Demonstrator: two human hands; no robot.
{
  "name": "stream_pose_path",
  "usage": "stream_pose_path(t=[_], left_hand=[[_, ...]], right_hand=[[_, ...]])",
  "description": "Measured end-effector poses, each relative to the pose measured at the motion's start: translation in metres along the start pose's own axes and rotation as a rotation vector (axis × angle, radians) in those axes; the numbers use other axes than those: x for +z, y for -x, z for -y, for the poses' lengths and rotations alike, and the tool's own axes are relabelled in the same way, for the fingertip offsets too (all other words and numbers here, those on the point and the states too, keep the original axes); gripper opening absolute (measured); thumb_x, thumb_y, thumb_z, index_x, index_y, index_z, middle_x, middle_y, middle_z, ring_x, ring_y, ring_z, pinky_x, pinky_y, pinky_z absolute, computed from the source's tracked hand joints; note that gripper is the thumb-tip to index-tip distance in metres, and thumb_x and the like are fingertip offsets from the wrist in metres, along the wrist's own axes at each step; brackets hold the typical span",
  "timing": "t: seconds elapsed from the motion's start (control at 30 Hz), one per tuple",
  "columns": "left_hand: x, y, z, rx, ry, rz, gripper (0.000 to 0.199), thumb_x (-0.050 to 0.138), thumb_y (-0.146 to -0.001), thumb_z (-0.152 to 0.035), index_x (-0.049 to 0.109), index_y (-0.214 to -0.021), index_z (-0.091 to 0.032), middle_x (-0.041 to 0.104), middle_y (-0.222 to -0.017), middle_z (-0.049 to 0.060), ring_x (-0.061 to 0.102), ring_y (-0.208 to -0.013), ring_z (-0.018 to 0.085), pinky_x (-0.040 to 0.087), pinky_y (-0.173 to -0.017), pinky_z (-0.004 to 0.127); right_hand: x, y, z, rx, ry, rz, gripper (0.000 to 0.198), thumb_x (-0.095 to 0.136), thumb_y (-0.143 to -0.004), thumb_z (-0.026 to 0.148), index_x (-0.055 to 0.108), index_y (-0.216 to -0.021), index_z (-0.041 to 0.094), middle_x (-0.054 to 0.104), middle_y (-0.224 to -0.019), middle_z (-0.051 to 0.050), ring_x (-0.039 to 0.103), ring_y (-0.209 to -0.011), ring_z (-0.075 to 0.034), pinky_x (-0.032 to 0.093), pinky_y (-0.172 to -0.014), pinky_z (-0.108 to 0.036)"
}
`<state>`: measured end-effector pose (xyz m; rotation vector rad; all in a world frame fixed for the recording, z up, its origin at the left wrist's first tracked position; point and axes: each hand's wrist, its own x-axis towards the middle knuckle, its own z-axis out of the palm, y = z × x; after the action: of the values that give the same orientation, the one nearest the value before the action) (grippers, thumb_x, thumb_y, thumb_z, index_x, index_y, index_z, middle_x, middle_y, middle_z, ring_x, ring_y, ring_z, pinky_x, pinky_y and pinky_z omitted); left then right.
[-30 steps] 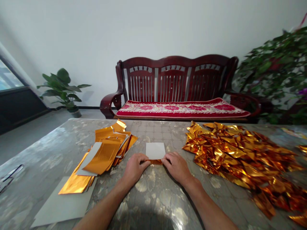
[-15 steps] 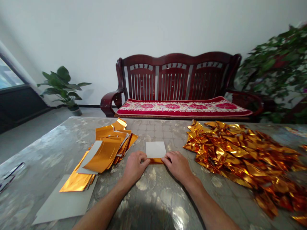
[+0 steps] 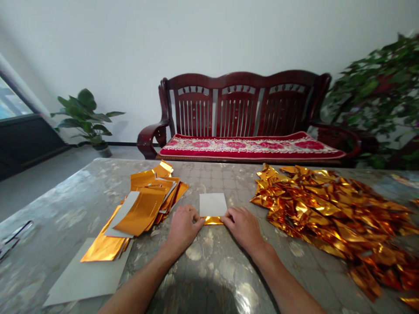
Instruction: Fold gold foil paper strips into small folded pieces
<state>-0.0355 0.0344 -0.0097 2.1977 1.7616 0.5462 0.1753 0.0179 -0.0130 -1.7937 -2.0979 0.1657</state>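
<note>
A sheet of gold foil paper lies white side up on the table in front of me. Its near edge is turned over into a narrow gold strip. My left hand pinches the left end of that strip between thumb and curled fingers. At the strip's other end, my right hand grips in the same way. To the left is a loose stack of gold foil sheets, some with the white side showing. A large heap of folded gold foil pieces spreads over the right side.
Under the stack lies a grey board. A pair of glasses rests at the table's left edge. Beyond the patterned table stands a dark wooden bench with a red floral cushion. Potted plants flank it.
The folded gold strip now catches more light and looks slightly tilted. Both hands keep almost the same place and grip on the sheet.
</note>
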Motion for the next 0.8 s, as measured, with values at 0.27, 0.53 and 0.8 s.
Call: stream_pose_path(t=[0.27, 0.53, 0.8], left_hand=[[-0.0018, -0.0003, -0.0009, 0.016, -0.074, -0.014, 0.026, 0.064, -0.082, -0.04, 0.07, -0.067, -0.02, 0.065, -0.084, 0.004, 0.055, -0.086, 0.022, 0.037, -0.079, 0.032], [-0.0032, -0.0005, -0.0023, 0.001, -0.107, -0.01, 0.027, 0.065, -0.082, -0.043, 0.07, -0.066, -0.021, 0.065, -0.083, 0.004, 0.056, -0.085, 0.023, 0.036, -0.078, 0.033], [-0.0002, 0.0019, -0.0015, -0.001, -0.114, -0.005, 0.026, 0.063, -0.084, -0.041, 0.067, -0.068, -0.021, 0.063, -0.085, 0.004, 0.056, -0.088, 0.023, 0.037, -0.08, 0.034]], right_hand=[[0.0013, 0.001, 0.0011, -0.012, 0.019, -0.009, 0.017, 0.059, -0.09, 0.03, 0.062, -0.074, 0.022, 0.069, -0.082, -0.002, 0.058, -0.083, -0.018, 0.033, -0.071, -0.029], [0.0042, 0.0013, 0.0004, -0.016, 0.027, -0.029, 0.017, 0.059, -0.089, 0.029, 0.061, -0.073, 0.022, 0.068, -0.08, -0.001, 0.057, -0.081, -0.019, 0.032, -0.071, -0.03], [0.0024, 0.0021, 0.0037, 0.003, 0.052, -0.025, 0.018, 0.06, -0.089, 0.03, 0.061, -0.073, 0.022, 0.068, -0.082, -0.002, 0.056, -0.081, -0.019, 0.031, -0.071, -0.031]])
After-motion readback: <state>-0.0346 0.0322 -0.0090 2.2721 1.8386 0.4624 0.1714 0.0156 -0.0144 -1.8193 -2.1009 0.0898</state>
